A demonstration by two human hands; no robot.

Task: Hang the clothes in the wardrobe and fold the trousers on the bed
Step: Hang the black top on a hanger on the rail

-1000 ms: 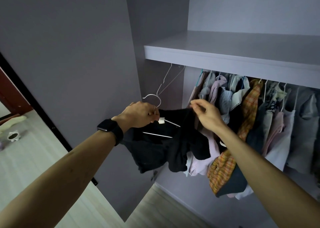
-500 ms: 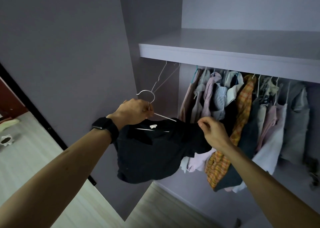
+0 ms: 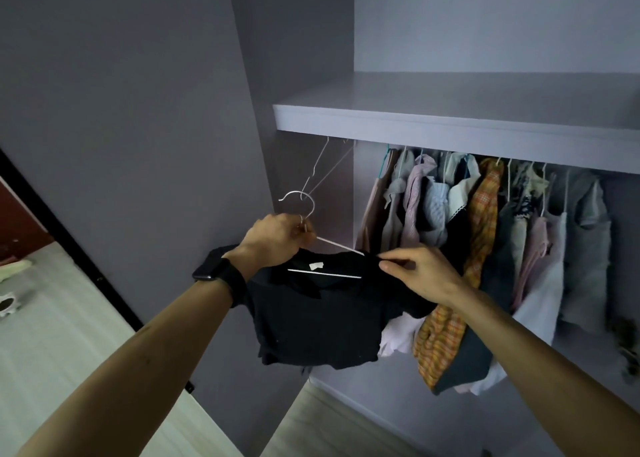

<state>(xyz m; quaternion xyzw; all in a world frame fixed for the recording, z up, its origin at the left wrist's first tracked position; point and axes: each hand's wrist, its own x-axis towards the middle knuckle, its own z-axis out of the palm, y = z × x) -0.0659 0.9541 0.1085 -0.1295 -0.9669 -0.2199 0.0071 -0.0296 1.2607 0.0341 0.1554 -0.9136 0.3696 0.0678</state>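
Your left arm is stretched forward and up, the back of your left hand (image 3: 277, 236) toward you. Its fingers (image 3: 304, 237) are curled tight round the neck of a wire hanger (image 3: 300, 198), just under the hook, which stands up above your knuckles. A black watch (image 3: 216, 271) sits on that wrist.

Your right arm reaches in from the lower right, and your right hand (image 3: 420, 278) is palm down with the wrist a little bent. Its thumb and forefinger pinch the shoulder edge of the black top (image 3: 311, 321) at the hanger's right end; the other fingers are loosely curled.

The black top is draped on the hanger and sags below and between both sets of fingers. A white label (image 3: 316, 266) shows at the collar, just right of your left fingers, with the hanger's lower bar crossing the neck opening.

Straight above your left fingers, bare wire hangers (image 3: 322, 169) dangle from under the wardrobe shelf (image 3: 415, 124). Their lowest bend comes close to the hook you hold; whether they touch I cannot tell. Behind and to the right of your right fingers is a row of hung clothes (image 3: 540, 234), with an orange checked piece (image 3: 485, 207) nearest. Pale wooden floor (image 3: 69, 345) lies below your left forearm.
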